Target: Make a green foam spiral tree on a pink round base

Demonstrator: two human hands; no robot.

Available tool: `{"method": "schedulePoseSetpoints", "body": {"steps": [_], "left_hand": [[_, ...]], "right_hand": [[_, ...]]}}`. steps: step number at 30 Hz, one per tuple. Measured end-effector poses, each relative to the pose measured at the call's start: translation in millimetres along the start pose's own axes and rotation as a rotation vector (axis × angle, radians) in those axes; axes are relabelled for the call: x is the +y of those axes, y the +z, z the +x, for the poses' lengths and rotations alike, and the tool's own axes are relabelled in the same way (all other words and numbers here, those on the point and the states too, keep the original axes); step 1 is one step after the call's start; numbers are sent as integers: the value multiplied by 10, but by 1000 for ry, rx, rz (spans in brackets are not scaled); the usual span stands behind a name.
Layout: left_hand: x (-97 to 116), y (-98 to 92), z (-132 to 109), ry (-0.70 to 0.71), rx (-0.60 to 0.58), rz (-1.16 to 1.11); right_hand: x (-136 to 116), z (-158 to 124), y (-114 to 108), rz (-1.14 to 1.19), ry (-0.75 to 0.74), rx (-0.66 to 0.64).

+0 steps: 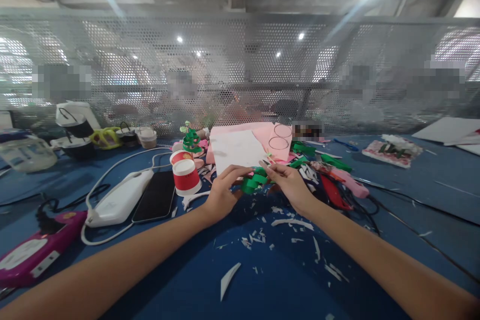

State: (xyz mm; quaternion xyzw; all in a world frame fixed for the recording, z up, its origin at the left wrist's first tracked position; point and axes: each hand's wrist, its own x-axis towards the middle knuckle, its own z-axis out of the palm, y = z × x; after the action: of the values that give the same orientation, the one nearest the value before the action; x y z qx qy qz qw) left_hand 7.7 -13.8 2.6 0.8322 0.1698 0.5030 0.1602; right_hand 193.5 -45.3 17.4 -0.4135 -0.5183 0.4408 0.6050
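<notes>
A curled green paper spiral (254,181) is held up over the front of the white sheet, above the blue table. My left hand (222,192) grips its left side, fingers bent over the top and thumb below. My right hand (290,185) is closed in a pinch at the spiral's upper right edge. A small pale, thin piece (269,158) shows at its fingertips, too small to name. Behind my hands lies a white sheet of paper (236,147) on pink paper (280,144) that has two circles drawn on it.
Left of my hands stand red and white paper cups (186,178), a phone (155,196), a white power bank (122,197) and a purple power strip (41,247). A green spiral paper tree (191,140) stands behind. White scraps (229,280) litter the blue table. Right lies a red object (334,191).
</notes>
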Motion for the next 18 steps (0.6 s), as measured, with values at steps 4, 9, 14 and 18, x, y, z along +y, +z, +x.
{"method": "schedulePoseSetpoints", "body": {"steps": [4,9,14,18], "left_hand": [[1,13,0,-73,4,-28],[-10,14,29,-121,-43,37],[-60,24,35,-132,-82,102],[-108,44,23,-168,-116,155]], "right_hand": [[12,14,-20,-4,-10,49],[71,31,-47,-26,-52,75],[65,5,-29,-93,-100,64],[51,-12,-22,-153,-153,73]]}}
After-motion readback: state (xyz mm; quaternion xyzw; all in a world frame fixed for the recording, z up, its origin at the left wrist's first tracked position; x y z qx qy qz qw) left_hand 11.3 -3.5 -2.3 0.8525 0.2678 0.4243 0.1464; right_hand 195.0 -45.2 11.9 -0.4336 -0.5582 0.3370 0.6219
